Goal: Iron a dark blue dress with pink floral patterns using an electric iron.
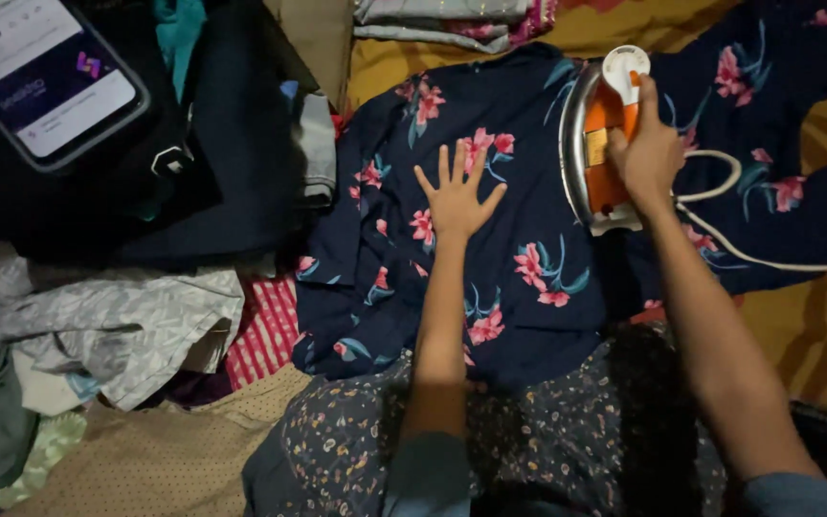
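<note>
A dark navy garment with pink flowers [528, 220] lies spread flat in front of me. My left hand [457, 196] rests flat on it with the fingers spread, holding nothing. My right hand [648, 148] grips the handle of an orange and white clothes iron [597, 144], which sits on the garment to the right of my left hand. The iron's white cord [729, 244] trails off to the right across the cloth.
A phone with a lit screen [45, 77] lies at the top left on dark clothes. A crumpled grey-white patterned cloth [117, 330] and a red striped cloth [265, 330] lie at the left. Folded clothes [452, 24] sit at the top. A mustard yellow sheet [815, 325] lies underneath.
</note>
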